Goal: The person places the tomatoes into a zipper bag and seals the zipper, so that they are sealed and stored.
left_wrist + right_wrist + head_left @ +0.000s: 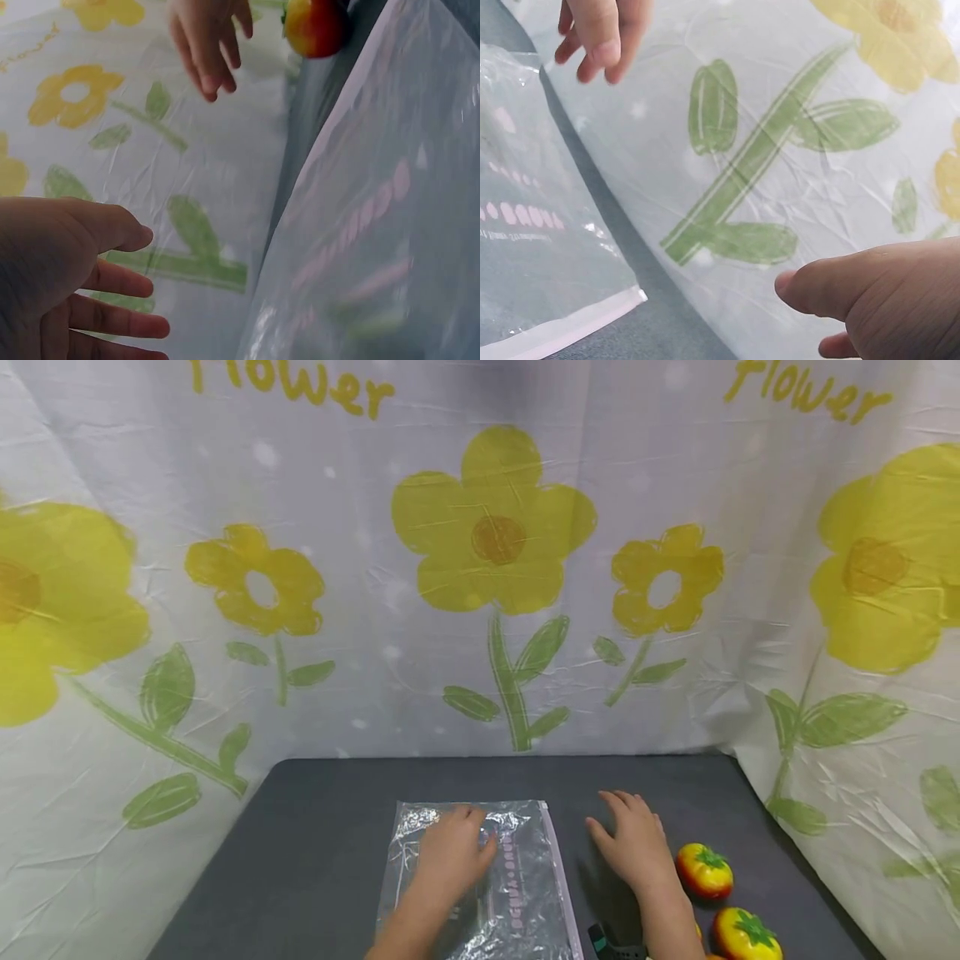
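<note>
Clear plastic bag (480, 877) lies flat on the grey table (315, 843), left hand (450, 852) resting open-fingered on it. Right hand (637, 843), relaxed and empty, hovers beside two toy tomatoes (705, 870). Best pin the bag firmly.

The plastic bag (480, 881) lies left of two toy tomatoes (704, 870).

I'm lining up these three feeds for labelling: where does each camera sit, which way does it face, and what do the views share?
Head: worn on the head, looking forward and down at the dark table; both forearms show, left hand on the clear bag, right hand beside two tomatoes.
Left wrist: looks past the left hand's fingers towards the flowered cloth.
Right wrist: looks past the right thumb leftwards.
Shared: both wrist views show the bag and the opposite hand.
</note>
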`<action>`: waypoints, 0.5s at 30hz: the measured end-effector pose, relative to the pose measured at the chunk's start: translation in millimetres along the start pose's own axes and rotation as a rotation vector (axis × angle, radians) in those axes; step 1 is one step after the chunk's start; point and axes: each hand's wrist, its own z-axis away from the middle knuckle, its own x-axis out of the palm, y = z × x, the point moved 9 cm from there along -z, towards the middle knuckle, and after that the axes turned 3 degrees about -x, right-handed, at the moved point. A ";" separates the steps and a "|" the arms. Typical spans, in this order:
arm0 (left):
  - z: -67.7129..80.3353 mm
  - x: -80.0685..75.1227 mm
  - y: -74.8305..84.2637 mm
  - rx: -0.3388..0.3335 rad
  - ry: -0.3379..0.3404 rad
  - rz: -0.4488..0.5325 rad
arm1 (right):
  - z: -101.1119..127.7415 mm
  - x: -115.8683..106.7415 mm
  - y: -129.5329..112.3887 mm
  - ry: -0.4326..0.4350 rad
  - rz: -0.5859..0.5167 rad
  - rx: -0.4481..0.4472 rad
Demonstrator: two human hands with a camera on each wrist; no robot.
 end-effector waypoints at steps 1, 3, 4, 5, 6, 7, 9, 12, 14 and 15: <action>-1.2 2.6 3.6 0.007 -0.007 0.006 | 0.0 -0.2 0.1 0.000 -0.003 -0.002; -3.1 6.8 10.0 0.015 -0.021 0.006 | -0.1 -0.7 0.6 0.002 -0.008 -0.003; -4.0 8.1 12.9 0.016 -0.025 0.007 | 0.0 -0.9 0.9 0.003 -0.009 -0.003; -4.9 10.0 15.5 0.016 -0.030 0.008 | 0.0 -1.2 1.2 0.004 -0.009 -0.002; -5.6 11.7 17.7 0.010 -0.040 0.008 | 0.1 -1.4 1.4 0.005 -0.010 -0.002; -6.2 13.4 19.9 0.006 -0.048 0.011 | 0.1 -1.5 1.7 0.004 -0.012 0.000; -7.0 16.1 25.4 0.005 -0.062 0.020 | 0.0 -1.4 2.6 0.002 -0.013 0.004; -8.4 22.1 35.7 0.019 -0.077 0.044 | -0.2 -1.5 3.1 -0.001 -0.014 0.006; -8.3 27.0 43.8 0.037 -0.080 0.049 | -0.4 -1.2 3.6 0.000 -0.014 0.004; -8.1 30.5 47.6 0.044 -0.083 0.045 | -0.5 -0.9 3.6 0.000 -0.016 0.003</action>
